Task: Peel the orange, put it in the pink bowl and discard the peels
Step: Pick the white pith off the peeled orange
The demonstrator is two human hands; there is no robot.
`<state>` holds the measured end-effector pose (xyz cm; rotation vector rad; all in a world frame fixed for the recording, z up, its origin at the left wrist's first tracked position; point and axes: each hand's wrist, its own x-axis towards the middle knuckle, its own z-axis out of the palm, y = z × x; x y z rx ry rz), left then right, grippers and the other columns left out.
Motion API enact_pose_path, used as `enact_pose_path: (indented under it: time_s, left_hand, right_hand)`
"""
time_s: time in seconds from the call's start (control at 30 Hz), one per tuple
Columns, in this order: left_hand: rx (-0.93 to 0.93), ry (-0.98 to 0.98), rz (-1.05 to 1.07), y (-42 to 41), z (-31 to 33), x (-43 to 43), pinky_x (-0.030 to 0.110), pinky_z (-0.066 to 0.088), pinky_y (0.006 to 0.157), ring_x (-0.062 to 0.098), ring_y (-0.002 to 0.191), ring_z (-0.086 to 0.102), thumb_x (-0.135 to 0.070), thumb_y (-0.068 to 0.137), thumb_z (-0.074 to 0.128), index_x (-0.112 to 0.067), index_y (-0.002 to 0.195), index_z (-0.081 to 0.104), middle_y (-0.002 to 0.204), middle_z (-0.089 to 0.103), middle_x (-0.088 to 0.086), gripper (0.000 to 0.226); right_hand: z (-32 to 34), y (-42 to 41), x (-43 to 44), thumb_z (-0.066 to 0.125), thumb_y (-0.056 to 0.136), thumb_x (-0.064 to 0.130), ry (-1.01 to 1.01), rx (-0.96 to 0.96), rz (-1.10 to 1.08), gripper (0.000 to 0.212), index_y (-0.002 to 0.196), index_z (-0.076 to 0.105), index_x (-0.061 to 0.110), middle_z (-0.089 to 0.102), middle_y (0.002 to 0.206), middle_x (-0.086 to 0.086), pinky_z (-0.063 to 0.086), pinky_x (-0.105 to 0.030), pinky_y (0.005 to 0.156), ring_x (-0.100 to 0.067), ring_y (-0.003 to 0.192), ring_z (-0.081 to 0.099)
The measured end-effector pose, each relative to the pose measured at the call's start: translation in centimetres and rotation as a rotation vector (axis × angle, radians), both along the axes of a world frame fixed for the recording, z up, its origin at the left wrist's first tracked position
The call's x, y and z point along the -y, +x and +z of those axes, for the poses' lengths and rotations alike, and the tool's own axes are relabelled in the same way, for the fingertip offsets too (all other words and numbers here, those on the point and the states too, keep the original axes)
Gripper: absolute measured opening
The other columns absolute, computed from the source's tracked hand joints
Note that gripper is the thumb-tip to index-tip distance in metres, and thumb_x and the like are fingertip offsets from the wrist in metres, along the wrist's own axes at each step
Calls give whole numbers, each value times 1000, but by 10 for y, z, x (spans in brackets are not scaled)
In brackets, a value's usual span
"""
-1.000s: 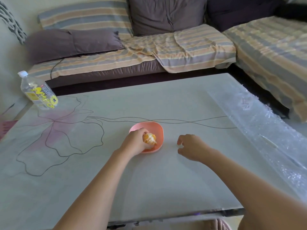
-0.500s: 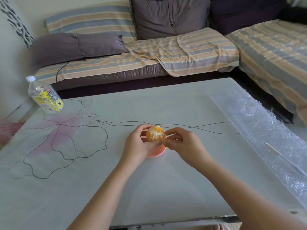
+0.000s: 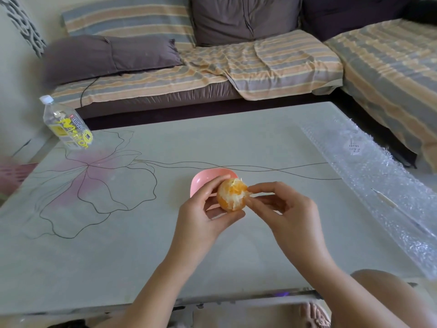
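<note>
A peeled orange (image 3: 231, 194) with white pith on it is held above the table, just in front of the pink bowl (image 3: 203, 179). My left hand (image 3: 205, 210) grips the orange from the left, thumb under it and fingers over its top. My right hand (image 3: 281, 210) pinches at the pith on the orange's right side with thumb and forefinger. The bowl stands on the table behind my left hand; most of its near part is hidden. No loose peel shows.
A pale table (image 3: 142, 245) with a flower drawing carries a water bottle (image 3: 67, 126) at its far left and a strip of bubble wrap (image 3: 378, 185) along its right side. A striped sofa (image 3: 212, 67) with cushions stands behind.
My left hand lifted the orange out of the bowl and toward me. My right hand came over from the table and now pinches at the orange's right side.
</note>
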<state>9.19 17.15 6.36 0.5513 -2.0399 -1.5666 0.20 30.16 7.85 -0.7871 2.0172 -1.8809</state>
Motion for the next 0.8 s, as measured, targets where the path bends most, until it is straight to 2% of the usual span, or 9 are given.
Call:
enact_pose_path:
  time_s: [0.17, 0.33, 0.43, 0.6, 0.8]
  left_hand:
    - [-98, -88, 34, -1, 2, -5, 17, 52, 80, 11, 98, 66, -6, 62, 84, -35, 109, 59, 109, 67, -8, 60]
    - [-130, -213, 42, -1, 4, -4, 16, 51, 82, 12, 104, 62, -5, 64, 83, -25, 114, 58, 118, 63, -3, 60]
    - [-139, -266, 52, -3, 4, -4, 14, 50, 81, 10, 105, 61, -4, 65, 83, -27, 114, 57, 118, 62, -1, 60]
    - [-148, -264, 67, -5, 4, -7, 16, 52, 79, 10, 104, 61, -6, 64, 84, -24, 113, 58, 117, 62, 0, 58]
    - [-136, -277, 91, -6, 6, -12, 13, 51, 74, 8, 98, 62, -14, 63, 86, -22, 110, 58, 113, 63, 1, 55]
  right_hand:
    - [-1, 2, 1, 76, 73, 8, -102, -23, -20, 11, 78, 74, 17, 72, 79, 6, 50, -14, 70, -7, 75, 69]
    - [-1, 1, 2, 76, 73, 6, -125, 10, 8, 10, 77, 72, 15, 72, 80, 2, 52, -17, 71, -11, 76, 70]
    - [-1, -1, 3, 77, 73, 6, -137, 43, 19, 10, 78, 71, 13, 72, 80, 1, 53, -17, 72, -11, 76, 70]
    - [-1, -1, 2, 75, 74, 5, -117, -48, -11, 9, 73, 72, 14, 69, 79, 5, 50, -13, 71, -8, 74, 67]
    - [-3, -2, 1, 74, 75, 5, -77, -208, -50, 12, 71, 69, 15, 67, 79, 7, 52, -21, 74, -14, 79, 64]
